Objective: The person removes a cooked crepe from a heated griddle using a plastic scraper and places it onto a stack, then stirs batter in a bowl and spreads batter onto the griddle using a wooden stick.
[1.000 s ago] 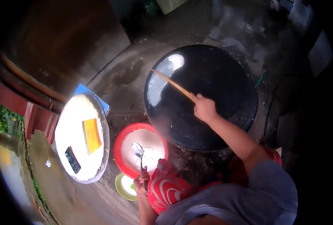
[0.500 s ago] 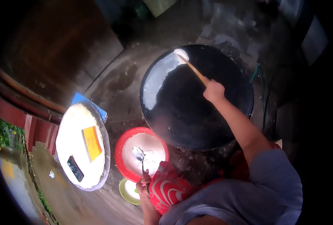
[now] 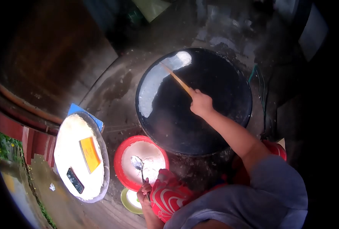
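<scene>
My right hand grips a long, thin wooden spatula over a large round black griddle. The spatula's far tip meets a curved band of white batter along the griddle's upper left edge. A thicker dollop of batter sits at the band's upper right end. Lower down, my left hand is closed round the handle of a metal spoon. The spoon's bowl is over the pale batter in a red basin.
Left of the basin stands a round tray of pale stacked sheets, bearing a yellow-orange packet and a phone. A blue object juts out behind it. A green-rimmed dish lies below the basin. Green cords hang at the right.
The spatula's tip has moved left from the dollop, back along the batter band, and my right hand has shifted left and down. My left hand still holds the spoon over the basin.
</scene>
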